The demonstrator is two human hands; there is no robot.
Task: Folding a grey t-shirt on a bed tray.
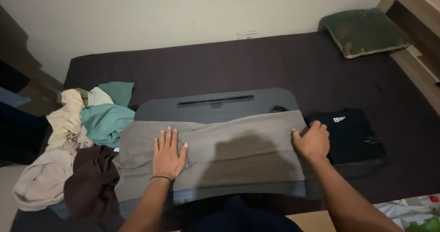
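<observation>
Head view: grey-brown garment (238,145) lay spread flat across a black lap tray (215,104) on a dark bed (206,69). Left hand (168,155) pressed flat on the garment's left part, fingers open and spread, gripping nothing. Right hand (312,142) sat at the garment's right edge, fingers curled and pinching the cloth there. Folded black shirt (353,133) lay just right of that hand. Heap of clothes (78,145), beige, teal and brown, lay at the left, touching the garment. Green pillow (364,30) sat at the far right.
</observation>
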